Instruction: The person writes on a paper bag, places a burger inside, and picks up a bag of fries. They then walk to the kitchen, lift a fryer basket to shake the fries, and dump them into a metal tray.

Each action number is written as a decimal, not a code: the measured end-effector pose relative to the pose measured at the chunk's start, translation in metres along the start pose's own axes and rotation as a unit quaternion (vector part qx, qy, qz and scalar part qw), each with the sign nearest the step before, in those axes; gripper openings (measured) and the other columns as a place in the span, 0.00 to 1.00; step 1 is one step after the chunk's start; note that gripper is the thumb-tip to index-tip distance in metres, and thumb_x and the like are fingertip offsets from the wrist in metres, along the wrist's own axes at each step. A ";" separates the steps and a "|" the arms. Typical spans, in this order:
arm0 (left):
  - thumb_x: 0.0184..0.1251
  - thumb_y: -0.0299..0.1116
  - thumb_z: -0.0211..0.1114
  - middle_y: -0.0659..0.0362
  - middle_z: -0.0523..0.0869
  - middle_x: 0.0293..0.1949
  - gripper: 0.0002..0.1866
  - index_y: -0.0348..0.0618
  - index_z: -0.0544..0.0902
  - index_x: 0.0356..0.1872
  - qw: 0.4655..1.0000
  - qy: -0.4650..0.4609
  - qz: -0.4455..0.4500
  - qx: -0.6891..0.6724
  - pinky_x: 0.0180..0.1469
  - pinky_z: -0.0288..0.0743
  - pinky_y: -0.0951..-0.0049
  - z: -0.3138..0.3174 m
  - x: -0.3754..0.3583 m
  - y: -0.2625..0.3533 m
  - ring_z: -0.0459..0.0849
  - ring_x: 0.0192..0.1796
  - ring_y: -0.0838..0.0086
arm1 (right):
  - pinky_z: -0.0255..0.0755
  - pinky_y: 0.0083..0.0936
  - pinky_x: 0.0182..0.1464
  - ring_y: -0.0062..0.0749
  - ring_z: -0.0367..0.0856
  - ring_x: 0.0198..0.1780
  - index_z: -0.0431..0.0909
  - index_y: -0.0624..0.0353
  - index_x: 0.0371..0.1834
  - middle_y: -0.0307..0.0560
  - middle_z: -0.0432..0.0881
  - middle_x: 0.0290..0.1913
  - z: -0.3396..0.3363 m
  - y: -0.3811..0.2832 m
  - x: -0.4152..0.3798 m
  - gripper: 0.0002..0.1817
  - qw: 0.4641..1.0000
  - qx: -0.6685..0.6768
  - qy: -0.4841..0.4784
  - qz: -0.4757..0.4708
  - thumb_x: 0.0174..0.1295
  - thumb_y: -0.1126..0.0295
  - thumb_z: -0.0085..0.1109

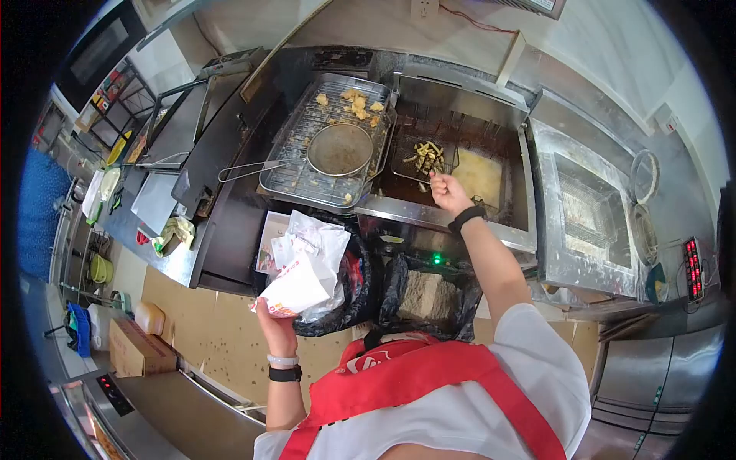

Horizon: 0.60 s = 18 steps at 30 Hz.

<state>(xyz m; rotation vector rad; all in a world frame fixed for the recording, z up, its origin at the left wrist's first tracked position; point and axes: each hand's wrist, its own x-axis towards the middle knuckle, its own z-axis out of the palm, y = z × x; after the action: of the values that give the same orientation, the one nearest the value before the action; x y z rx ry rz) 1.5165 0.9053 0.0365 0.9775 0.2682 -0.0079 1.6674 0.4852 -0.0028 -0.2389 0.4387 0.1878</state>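
My left hand (276,330) is closed on the lower edge of a white paper bag (297,285) with red and orange print. The bag is over a black-lined bin (356,295) holding other wrappers. My right hand (451,192) is closed above the front of the deep fryer (452,213), its fingers near a wire basket (402,165) of fries (428,157). What those fingers grip, if anything, is hidden. Pale, foamy oil (481,178) shows to the right of the basket.
Left of the fryer, a wire rack tray (287,157) holds fried pieces (356,103) and a round strainer (340,149) with a long handle. A second black-lined bin (428,297) stands below the fryer. Right of it is another fryer (589,211) with a basket inside. A cardboard box (138,349) sits at lower left.
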 end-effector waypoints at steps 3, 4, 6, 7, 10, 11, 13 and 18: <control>0.60 0.52 0.43 0.56 0.72 0.48 0.26 0.40 0.66 0.49 1.000 0.018 -0.010 0.011 0.47 0.65 0.68 -0.001 -0.006 0.001 0.71 0.49 0.68 | 0.49 0.09 0.12 0.14 0.56 0.13 0.62 0.65 0.32 0.32 0.59 0.16 0.007 -0.014 0.012 0.04 0.999 0.049 -0.011 0.003 0.57 0.79 0.35; 0.60 0.52 0.43 0.56 0.72 0.48 0.26 0.40 0.66 0.49 1.000 0.019 -0.013 0.011 0.47 0.65 0.68 -0.002 -0.007 0.001 0.71 0.49 0.68 | 0.49 0.09 0.12 0.14 0.56 0.14 0.62 0.65 0.32 0.32 0.58 0.16 0.005 -0.020 0.017 0.04 0.998 0.058 -0.019 0.013 0.57 0.78 0.34; 0.60 0.52 0.42 0.56 0.72 0.48 0.26 0.40 0.66 0.49 0.999 0.034 -0.022 0.018 0.46 0.66 0.66 -0.004 -0.007 -0.001 0.72 0.49 0.68 | 0.49 0.09 0.12 0.13 0.56 0.14 0.62 0.65 0.32 0.32 0.58 0.15 0.001 -0.024 0.022 0.04 0.998 0.059 -0.015 0.013 0.57 0.78 0.34; 0.60 0.52 0.42 0.56 0.72 0.48 0.26 0.40 0.66 0.49 0.999 0.035 -0.024 0.018 0.46 0.66 0.66 -0.005 -0.007 -0.002 0.72 0.49 0.68 | 0.49 0.09 0.12 0.13 0.56 0.13 0.62 0.64 0.32 0.31 0.58 0.15 0.000 -0.025 0.025 0.04 0.998 0.060 -0.015 0.012 0.58 0.78 0.34; 0.60 0.52 0.42 0.56 0.72 0.48 0.26 0.40 0.66 0.49 0.999 0.035 -0.036 0.016 0.45 0.67 0.65 -0.008 -0.004 -0.006 0.72 0.48 0.67 | 0.50 0.09 0.12 0.14 0.57 0.13 0.62 0.64 0.34 0.32 0.58 0.15 -0.006 -0.018 0.030 0.04 0.998 0.068 0.002 0.020 0.58 0.77 0.36; 0.60 0.52 0.42 0.56 0.72 0.48 0.26 0.40 0.66 0.49 0.999 0.025 -0.042 0.016 0.45 0.67 0.65 -0.009 -0.003 -0.007 0.72 0.48 0.67 | 0.51 0.08 0.12 0.14 0.57 0.13 0.63 0.64 0.35 0.32 0.59 0.15 -0.008 -0.013 0.031 0.05 0.997 0.069 0.012 0.018 0.58 0.77 0.37; 0.60 0.52 0.42 0.56 0.72 0.48 0.27 0.40 0.66 0.49 0.998 0.012 -0.050 0.018 0.45 0.67 0.65 -0.006 0.001 -0.008 0.72 0.48 0.67 | 0.52 0.08 0.13 0.14 0.57 0.14 0.63 0.65 0.35 0.32 0.59 0.16 -0.009 -0.002 0.032 0.05 0.998 0.064 0.022 0.015 0.58 0.78 0.37; 0.60 0.52 0.42 0.56 0.72 0.48 0.26 0.40 0.66 0.49 0.997 0.020 -0.071 0.014 0.46 0.66 0.64 0.002 0.006 -0.013 0.71 0.49 0.67 | 0.66 0.10 0.20 0.19 0.65 0.18 0.64 0.67 0.35 0.38 0.65 0.21 -0.023 0.025 0.025 0.06 0.997 0.001 0.077 0.015 0.58 0.75 0.42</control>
<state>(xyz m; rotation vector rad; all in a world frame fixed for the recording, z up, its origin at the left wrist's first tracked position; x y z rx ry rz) 1.5212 0.8972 0.0257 0.9857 0.3751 -0.1219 1.6749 0.5063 -0.0385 -0.2451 0.5953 0.1985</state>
